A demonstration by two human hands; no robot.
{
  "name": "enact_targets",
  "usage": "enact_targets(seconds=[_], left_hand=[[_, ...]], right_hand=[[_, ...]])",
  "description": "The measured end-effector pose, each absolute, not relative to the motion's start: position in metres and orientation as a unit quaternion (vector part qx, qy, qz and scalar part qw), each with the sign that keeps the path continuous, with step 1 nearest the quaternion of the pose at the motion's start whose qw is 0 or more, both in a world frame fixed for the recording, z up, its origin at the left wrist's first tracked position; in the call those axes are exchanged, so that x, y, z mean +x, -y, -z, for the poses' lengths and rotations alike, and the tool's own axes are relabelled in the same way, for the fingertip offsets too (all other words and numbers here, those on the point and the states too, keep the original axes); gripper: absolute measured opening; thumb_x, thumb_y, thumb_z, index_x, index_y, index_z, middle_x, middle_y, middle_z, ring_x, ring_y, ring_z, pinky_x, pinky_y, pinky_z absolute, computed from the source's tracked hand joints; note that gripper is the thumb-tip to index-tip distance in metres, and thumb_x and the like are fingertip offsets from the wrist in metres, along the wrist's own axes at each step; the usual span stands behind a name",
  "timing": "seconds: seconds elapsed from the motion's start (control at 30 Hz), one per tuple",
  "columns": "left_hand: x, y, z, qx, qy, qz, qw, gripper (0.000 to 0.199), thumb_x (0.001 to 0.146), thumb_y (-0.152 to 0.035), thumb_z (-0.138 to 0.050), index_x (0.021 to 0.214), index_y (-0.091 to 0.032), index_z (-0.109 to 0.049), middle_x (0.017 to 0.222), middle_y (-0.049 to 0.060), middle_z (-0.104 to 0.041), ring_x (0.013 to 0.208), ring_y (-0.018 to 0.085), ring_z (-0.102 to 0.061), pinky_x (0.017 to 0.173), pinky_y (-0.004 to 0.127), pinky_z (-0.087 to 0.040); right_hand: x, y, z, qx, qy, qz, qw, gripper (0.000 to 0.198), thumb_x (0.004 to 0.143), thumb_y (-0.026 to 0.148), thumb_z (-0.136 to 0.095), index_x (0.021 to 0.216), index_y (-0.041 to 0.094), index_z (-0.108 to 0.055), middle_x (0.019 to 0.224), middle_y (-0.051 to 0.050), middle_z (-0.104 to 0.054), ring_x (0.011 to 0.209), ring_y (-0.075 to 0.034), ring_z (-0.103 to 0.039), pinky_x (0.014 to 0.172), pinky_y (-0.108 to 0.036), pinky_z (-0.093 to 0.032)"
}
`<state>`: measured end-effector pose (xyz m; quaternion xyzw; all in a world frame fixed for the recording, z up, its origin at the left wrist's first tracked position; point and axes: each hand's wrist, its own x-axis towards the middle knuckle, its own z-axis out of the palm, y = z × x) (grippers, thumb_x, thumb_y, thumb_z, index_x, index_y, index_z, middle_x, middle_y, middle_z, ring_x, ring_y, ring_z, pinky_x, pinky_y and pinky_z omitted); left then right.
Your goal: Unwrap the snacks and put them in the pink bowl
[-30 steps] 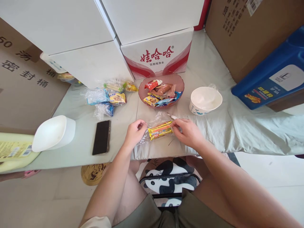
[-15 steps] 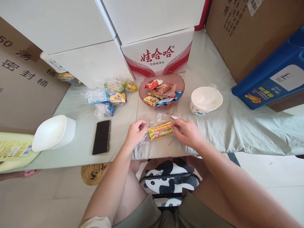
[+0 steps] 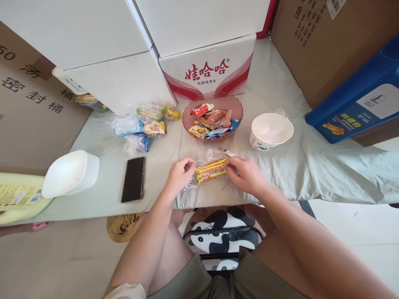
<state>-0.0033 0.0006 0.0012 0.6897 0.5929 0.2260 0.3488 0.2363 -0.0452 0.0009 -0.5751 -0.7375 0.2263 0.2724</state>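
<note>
Near the table's front edge lie yellow-and-orange snack packets (image 3: 211,171) inside a crinkled clear plastic bag (image 3: 190,182). My left hand (image 3: 180,175) is closed, pinching the bag at its left side. At the right end of the packets, my right hand (image 3: 245,172) is closed with fingertips pinched on the bag. A thin pale stick-like object with a brown tip (image 3: 225,151) sticks out beside the right fingers; I cannot tell its kind. Just behind stands a pink ribbed bowl (image 3: 238,114) holding several wrapped snacks (image 3: 215,117).
A white paper tub (image 3: 270,132) stands right of the bowl. Several wrapped snacks (image 3: 153,128) lie left of it, with a phone (image 3: 133,179) in front. A white plastic container (image 3: 71,174) is far left. A carton (image 3: 208,72) and a blue bottle (image 3: 358,104) stand behind.
Both hands stay almost in place on the bag. The snack packets have shifted very slightly to the right, and the stick-like object shows a little more.
</note>
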Motion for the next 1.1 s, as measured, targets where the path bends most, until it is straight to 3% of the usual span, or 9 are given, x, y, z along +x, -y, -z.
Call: enact_targets(seconds=[0.23,0.4,0.5,0.73,0.93,1.1], left_hand=[[-0.004,-0.001,-0.003,0.691,-0.587,-0.229,0.355,0.026,0.085,-0.041,-0.050,0.075,-0.019,-0.059,0.066,-0.002,-0.057,0.064,0.014,-0.052,0.063,0.026,-0.039],[-0.012,-0.003,-0.006,0.719,-0.515,-0.216,0.414,0.033,0.075,-0.046,-0.067,0.095,-0.019,-0.064,0.088,0.001,-0.068,0.082,0.017,-0.061,0.076,0.027,-0.047],[-0.013,-0.003,-0.004,0.708,-0.525,-0.203,0.426,0.034,0.074,-0.044,-0.069,0.096,-0.018,-0.065,0.088,0.002,-0.069,0.076,0.016,-0.060,0.071,0.027,-0.047],[-0.001,-0.001,0.003,0.656,-0.549,-0.265,0.445,0.026,0.077,-0.042,-0.067,0.086,-0.018,-0.064,0.073,-0.001,-0.062,0.067,0.014,-0.056,0.065,0.025,-0.043],[0.010,0.004,0.000,0.591,-0.517,-0.294,0.545,0.032,0.072,-0.043,-0.076,0.085,-0.017,-0.062,0.079,-0.001,-0.063,0.069,0.012,-0.058,0.067,0.025,-0.047],[0.017,0.010,-0.010,0.432,-0.489,-0.333,0.681,0.042,0.065,-0.045,-0.084,0.083,-0.018,-0.057,0.071,-0.004,-0.058,0.055,0.008,-0.054,0.054,0.021,-0.044]], right_hand=[[0.237,0.045,-0.001,-0.573,0.740,-0.227,0.270,0.014,0.089,0.022,-0.049,0.088,0.021,-0.063,0.085,-0.004,-0.071,0.064,-0.015,-0.060,0.067,-0.028,-0.038],[0.238,0.044,-0.001,-0.555,0.751,-0.239,0.267,0.012,0.089,0.023,-0.053,0.091,0.020,-0.065,0.086,-0.004,-0.071,0.077,-0.017,-0.065,0.074,-0.028,-0.042],[0.239,0.045,0.000,-0.550,0.765,-0.227,0.248,0.014,0.088,0.024,-0.057,0.097,0.021,-0.067,0.090,-0.004,-0.070,0.080,-0.017,-0.065,0.076,-0.030,-0.042],[0.230,0.051,-0.003,-0.557,0.794,-0.038,0.240,0.033,0.092,0.019,-0.054,0.121,0.027,-0.066,0.127,-0.010,-0.064,0.114,-0.028,-0.053,0.091,-0.041,-0.038],[0.220,0.050,-0.001,-0.481,0.852,-0.053,0.198,0.044,0.092,0.013,-0.048,0.132,0.029,-0.059,0.133,-0.003,-0.065,0.126,-0.026,-0.048,0.105,-0.044,-0.029],[0.223,0.050,-0.002,-0.500,0.839,-0.057,0.205,0.039,0.094,0.018,-0.050,0.131,0.027,-0.059,0.132,-0.006,-0.065,0.115,-0.025,-0.056,0.095,-0.041,-0.033]])
